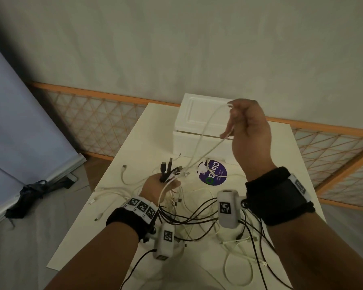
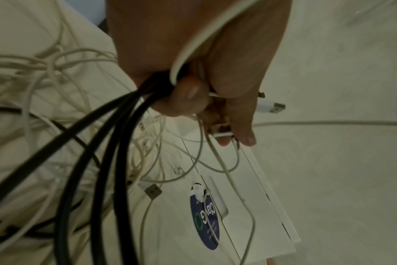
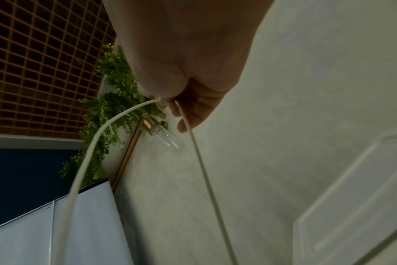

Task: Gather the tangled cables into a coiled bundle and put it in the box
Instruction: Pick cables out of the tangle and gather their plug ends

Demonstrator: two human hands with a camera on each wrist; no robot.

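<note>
Left hand (image 1: 160,183) grips a bunch of black and white cable ends (image 1: 169,168), plugs sticking up out of the fist, above the middle of the tabletop (image 1: 122,143). From the wrist view, the fingers (image 2: 188,96) curl around several thick black cords and a white one. Right hand (image 1: 246,122) is raised above the box (image 1: 189,130), pinching a thin white cable (image 1: 205,130) that loops down to the bunch in the left hand. The rest of the cables (image 1: 197,218) lie tangled and loose across the near half of the tabletop. White box sits at the far edge, lid shut. A round purple sticker (image 1: 213,172) lies just in front of the box.
</note>
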